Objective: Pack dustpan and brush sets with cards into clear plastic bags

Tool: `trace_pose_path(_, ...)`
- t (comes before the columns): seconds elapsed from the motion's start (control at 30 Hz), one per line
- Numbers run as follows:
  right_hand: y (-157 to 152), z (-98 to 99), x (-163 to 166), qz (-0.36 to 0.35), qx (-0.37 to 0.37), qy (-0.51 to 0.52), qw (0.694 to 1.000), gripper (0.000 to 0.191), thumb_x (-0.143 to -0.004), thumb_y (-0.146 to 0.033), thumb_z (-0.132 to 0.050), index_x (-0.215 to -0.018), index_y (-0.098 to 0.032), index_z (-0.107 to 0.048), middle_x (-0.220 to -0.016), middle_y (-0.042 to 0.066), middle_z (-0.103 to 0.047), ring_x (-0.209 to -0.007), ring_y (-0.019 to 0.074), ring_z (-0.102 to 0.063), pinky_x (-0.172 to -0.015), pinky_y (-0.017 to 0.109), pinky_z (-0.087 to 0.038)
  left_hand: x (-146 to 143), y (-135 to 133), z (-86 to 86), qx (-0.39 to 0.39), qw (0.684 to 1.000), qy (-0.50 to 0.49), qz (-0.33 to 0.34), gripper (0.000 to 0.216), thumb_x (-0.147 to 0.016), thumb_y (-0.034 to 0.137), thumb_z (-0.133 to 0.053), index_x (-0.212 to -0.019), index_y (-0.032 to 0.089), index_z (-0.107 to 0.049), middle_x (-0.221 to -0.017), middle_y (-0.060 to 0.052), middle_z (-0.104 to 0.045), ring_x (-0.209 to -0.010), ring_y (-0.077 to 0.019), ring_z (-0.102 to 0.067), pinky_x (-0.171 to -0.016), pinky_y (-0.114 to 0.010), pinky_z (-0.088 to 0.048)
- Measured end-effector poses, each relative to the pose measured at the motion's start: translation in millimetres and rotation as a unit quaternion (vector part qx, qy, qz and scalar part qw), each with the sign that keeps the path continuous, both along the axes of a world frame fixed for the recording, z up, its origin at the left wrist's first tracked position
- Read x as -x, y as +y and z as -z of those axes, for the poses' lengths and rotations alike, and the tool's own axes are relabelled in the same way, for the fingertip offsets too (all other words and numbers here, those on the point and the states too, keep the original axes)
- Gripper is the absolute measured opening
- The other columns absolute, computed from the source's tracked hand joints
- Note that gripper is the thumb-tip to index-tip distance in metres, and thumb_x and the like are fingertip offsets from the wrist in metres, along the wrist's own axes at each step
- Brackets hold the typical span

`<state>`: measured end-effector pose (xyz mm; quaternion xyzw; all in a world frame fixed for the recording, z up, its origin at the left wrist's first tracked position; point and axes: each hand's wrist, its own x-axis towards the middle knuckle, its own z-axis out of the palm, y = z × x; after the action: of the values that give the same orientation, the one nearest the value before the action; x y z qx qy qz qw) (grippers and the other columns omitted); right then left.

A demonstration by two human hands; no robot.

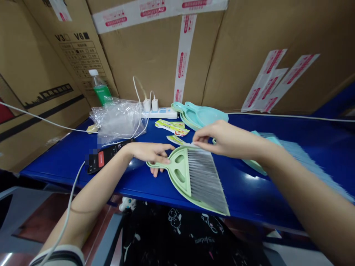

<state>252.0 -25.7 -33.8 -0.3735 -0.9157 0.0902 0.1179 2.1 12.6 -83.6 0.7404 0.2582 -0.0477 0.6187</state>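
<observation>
blue table (155,186) | left hand (151,152) clamps green dustpan (181,173) | right hand (222,137) pinches sticker (194,145) | phone (107,157) near

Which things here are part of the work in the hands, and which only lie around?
In the work:
left hand
right hand
green brush and dustpan set
sticker labels

Lying about:
phone
plastic bags
bottle
power strip
teal dustpans

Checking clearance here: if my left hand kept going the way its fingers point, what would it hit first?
The left hand points right along the green brush handle. It would likely meet the brush head first, though depth is unclear.
</observation>
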Motion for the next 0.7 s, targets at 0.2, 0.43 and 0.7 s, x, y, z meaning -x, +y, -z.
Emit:
trace_pose_path(0.2,-24.4,1.2,-11.0,-0.098,0.203,0.003,0.974,0.027,-0.092,-0.029,-0.048,-0.077,-0.020,-0.070,-0.060,-0.002,-0.066,-0.053,0.0119,-0.060,-0.052,0.022,-0.045,-0.6,0.6,-1.7,0.009,1.000,0.001,0.013,0.057,-0.092,0.046,-0.057,-0.137,0.020,-0.033,-0.076,0.001,-0.063,-0.050,-0.0099,-0.062,-0.049,-0.019,-0.045)
trace_pose_path(0.43,-12.7,36.2,-25.6,0.012,-0.021,-0.058,0.998,0.061,-0.083,-0.048,-0.066,-0.134,-0.016,-0.057,-0.134,0.016,-0.058,-0.121,0.0351,-0.054,-0.094,0.048,-0.050,-4.7,-3.2,-9.7,-0.006,1.000,0.028,0.000,0.061,-0.092,0.046,-0.057,-0.142,0.021,-0.031,-0.078,0.000,-0.064,-0.051,-0.0101,-0.062,-0.051,-0.019,-0.045)
trace_pose_path(0.7,-10.1,61.4,-36.0,-0.020,0.035,-0.067,0.997,0.090,-0.077,-0.069,-0.062,-0.149,-0.019,-0.039,-0.158,0.014,-0.023,-0.144,0.0408,-0.009,-0.113,0.061,-0.024,-5.1,-3.2,-10.3,0.001,1.000,0.029,-0.005,0.062,-0.091,0.045,-0.059,-0.143,0.021,-0.032,-0.078,0.000,-0.063,-0.053,-0.0100,-0.062,-0.051,-0.018,-0.045)
